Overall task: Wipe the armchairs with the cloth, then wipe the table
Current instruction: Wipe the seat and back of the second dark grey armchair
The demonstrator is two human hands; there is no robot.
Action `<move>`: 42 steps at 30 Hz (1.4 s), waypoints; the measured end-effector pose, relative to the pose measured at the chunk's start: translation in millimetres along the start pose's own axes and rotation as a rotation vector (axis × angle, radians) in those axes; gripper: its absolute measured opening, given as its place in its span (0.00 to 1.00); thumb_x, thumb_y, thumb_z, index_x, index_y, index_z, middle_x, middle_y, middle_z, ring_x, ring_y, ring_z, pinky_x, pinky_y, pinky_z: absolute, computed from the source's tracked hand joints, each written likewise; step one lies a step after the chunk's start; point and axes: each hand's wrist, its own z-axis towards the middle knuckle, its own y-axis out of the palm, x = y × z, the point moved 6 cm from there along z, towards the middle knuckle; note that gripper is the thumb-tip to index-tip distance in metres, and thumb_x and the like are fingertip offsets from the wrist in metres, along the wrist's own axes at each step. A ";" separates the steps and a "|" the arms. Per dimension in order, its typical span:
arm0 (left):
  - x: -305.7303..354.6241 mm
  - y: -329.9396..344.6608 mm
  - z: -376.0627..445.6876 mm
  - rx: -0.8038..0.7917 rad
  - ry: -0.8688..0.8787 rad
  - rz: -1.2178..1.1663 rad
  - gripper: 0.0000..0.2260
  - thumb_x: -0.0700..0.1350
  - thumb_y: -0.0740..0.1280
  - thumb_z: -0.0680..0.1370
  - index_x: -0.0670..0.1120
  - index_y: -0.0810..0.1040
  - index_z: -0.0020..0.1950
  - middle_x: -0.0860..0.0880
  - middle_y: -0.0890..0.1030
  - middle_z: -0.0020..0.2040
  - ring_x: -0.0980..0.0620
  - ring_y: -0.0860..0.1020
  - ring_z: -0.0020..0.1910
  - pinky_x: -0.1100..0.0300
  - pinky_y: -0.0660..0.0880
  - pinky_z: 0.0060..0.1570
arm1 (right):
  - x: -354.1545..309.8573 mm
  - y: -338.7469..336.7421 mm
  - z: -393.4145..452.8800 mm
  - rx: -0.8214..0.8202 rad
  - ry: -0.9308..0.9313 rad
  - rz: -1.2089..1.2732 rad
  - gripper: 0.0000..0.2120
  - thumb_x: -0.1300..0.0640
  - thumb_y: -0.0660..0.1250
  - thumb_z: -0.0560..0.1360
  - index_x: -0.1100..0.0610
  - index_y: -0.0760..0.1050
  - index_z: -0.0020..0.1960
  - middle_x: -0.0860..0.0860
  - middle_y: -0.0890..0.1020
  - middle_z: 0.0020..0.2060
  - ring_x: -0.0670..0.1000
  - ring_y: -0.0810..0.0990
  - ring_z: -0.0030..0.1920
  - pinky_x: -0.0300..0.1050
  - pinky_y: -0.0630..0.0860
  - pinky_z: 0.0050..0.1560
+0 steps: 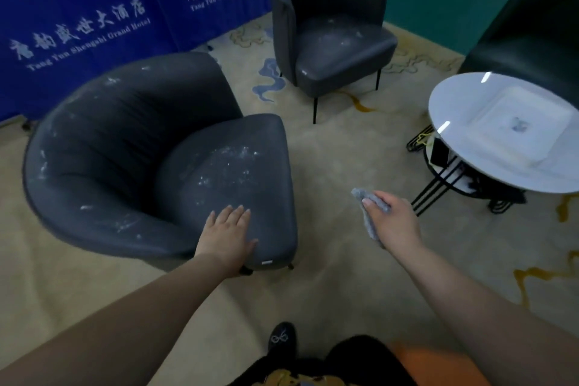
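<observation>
A carpeted room is seen from above, looking forward and down over two bare forearms. Three dark armchairs are counted. The nearest armchair [141, 166] stands at the left, its seat and curved back speckled with white dust; its seat front points toward the open middle of the room. A second armchair [332, 31], also dusty, stands farther back at centre on thin black legs. A third armchair [532, 34] is cut off by the right edge, just behind one round white desk [470, 147] on a black wire base. One square white tray [529, 122] lies on the desk. A broad stretch of patterned carpet [329, 147] lies open between the nearest armchair, the second armchair and the desk. The left hand [228, 235] is laid flat on the front corner of the nearest armchair's seat, fingers straight and spread, so this grip is wide and holds nothing. The right hand [394, 219] is held over the open carpet, between the nearest seat edge and the desk base, touching neither; its grip is closed around one grey cloth [369, 213], which is bunched at the fingertips and hangs below the palm. Blue banners [81, 16] with white lettering are set along the far left wall. One dark shoe [282, 340] is seen at the bottom edge.
</observation>
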 end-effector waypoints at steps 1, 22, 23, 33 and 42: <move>1.3 -4.9 15.2 -0.008 0.011 0.009 0.31 0.60 0.54 0.80 0.49 0.50 0.78 0.52 0.52 0.79 0.50 0.48 0.77 0.49 0.45 0.74 | -4.0 -0.8 13.5 0.002 -0.002 -0.002 0.09 0.55 0.66 0.76 0.57 0.81 0.53 0.59 0.82 0.42 0.58 0.80 0.46 0.46 0.74 0.48; 21.7 -11.6 169.3 -0.033 -0.613 -0.246 0.31 0.61 0.53 0.79 0.49 0.53 0.78 0.52 0.55 0.78 0.50 0.51 0.77 0.52 0.45 0.74 | -121.1 95.2 335.0 -0.532 -0.359 -0.114 0.05 0.55 0.67 0.75 0.46 0.78 0.46 0.56 0.76 0.49 0.40 0.78 0.33 0.22 0.68 0.30; 19.7 -8.9 167.8 -0.029 -0.643 -0.259 0.31 0.61 0.53 0.79 0.49 0.53 0.78 0.52 0.56 0.78 0.50 0.51 0.77 0.52 0.45 0.74 | -128.1 106.5 338.4 -0.553 -0.357 -0.093 0.05 0.56 0.67 0.75 0.45 0.77 0.45 0.55 0.74 0.49 0.39 0.78 0.33 0.22 0.68 0.30; -40.5 11.7 184.3 -0.098 -0.864 -0.347 0.31 0.61 0.52 0.80 0.48 0.50 0.79 0.51 0.54 0.78 0.50 0.49 0.77 0.52 0.44 0.75 | -196.4 216.5 376.1 -0.796 -0.522 -0.206 0.09 0.52 0.67 0.75 0.50 0.80 0.55 0.54 0.76 0.53 0.43 0.78 0.46 0.36 0.71 0.48; -56.6 24.0 206.8 -0.083 -1.156 -0.483 0.31 0.60 0.54 0.79 0.48 0.52 0.78 0.50 0.55 0.78 0.49 0.50 0.77 0.51 0.47 0.75 | -234.1 306.4 395.1 -1.081 -0.623 -0.294 0.09 0.52 0.66 0.76 0.50 0.80 0.55 0.55 0.78 0.52 0.43 0.79 0.48 0.36 0.75 0.52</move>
